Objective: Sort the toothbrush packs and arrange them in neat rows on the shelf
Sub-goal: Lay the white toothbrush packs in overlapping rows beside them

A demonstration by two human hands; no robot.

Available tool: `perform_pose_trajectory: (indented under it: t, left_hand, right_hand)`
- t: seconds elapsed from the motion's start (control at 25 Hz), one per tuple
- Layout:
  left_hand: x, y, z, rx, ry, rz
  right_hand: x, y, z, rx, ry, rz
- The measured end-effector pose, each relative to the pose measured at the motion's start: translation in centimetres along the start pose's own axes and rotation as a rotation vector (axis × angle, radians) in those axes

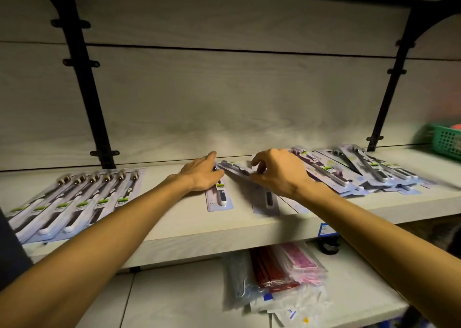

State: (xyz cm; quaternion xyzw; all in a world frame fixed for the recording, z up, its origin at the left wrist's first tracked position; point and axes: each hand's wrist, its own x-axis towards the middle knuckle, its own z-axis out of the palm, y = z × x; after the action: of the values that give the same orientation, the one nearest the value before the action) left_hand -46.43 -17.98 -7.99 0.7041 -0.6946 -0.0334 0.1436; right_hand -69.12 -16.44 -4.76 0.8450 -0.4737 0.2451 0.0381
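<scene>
While the left hand (pixel 203 175) presses flat on one toothbrush pack (pixel 219 198) mid-shelf (pixel 174 218), the right hand (pixel 277 172) pinches a tilted pack (pixel 235 169) beside a messy heap (pixel 374 175), with a neat row (pixel 74 200) far left.

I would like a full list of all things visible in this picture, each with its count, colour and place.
neat row of toothbrush packs: about six, white handles, shelf left.
single toothbrush pack: one, white and dark, shelf middle, under left hand.
tilted toothbrush pack: one, pale, held up at the middle.
flat pack: one, pale, below right hand.
loose pile of packs: count unclear, purple-white, shelf right.
shelf: one, pale wood.
green basket: one, far right.
plastic bags: several, red, pink, clear, lower shelf.
black brackets: two, back wall.
left hand: pressing the single pack.
right hand: pinching the tilted pack.
</scene>
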Motion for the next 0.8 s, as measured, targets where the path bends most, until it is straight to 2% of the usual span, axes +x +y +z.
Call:
perform_pose_trajectory:
  t: [0.28, 0.56, 0.68, 0.8]
  left_hand:
    - [1.0, -3.9, -0.7, -0.102, 0.079, -0.015]
    - [1.6, -3.6, 0.9, 0.0, 0.138, 0.012]
    - [1.7, -3.3, 0.7, -0.084, 0.148, -0.018]
    - [1.6, -3.7, -0.1, -0.211, 0.193, -0.041]
  right_hand:
    - [1.7, -2.1, 2.1, 0.038, -0.103, -0.065]
    - [-1.4, 0.9, 3.4, -0.013, 0.03, -0.082]
    - [-1.9, 2.4, 3.0, -0.015, 0.1, -0.043]
    - [-1.6, 3.8, 1.8, 0.021, 0.102, -0.017]
